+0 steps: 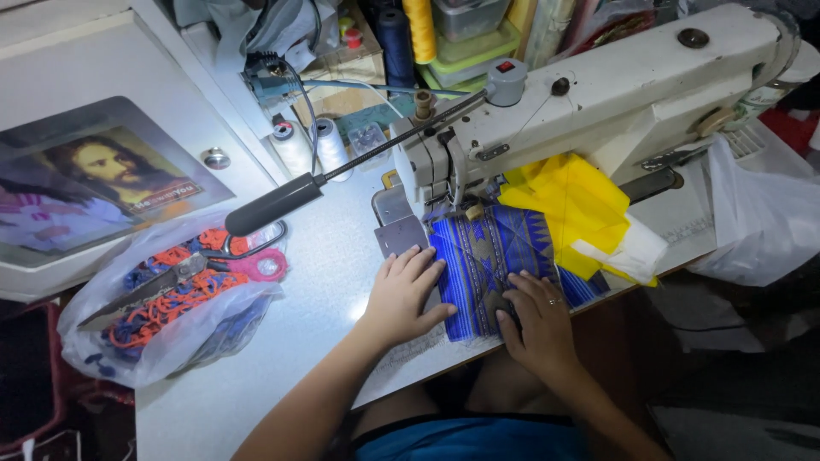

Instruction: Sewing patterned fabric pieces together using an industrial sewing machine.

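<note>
The blue patterned cloth lies flat on my worktop under the sewing machine's needle, yellow fabric attached.

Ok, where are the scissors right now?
The scissors lie on a plastic bag at the table's left, left of the left hand.

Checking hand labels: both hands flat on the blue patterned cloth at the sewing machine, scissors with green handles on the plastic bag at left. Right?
Not quite. In the head view the scissors have pink handles, not green. The rest holds: left hand and right hand press the blue patterned cloth at the sewing machine.
</note>
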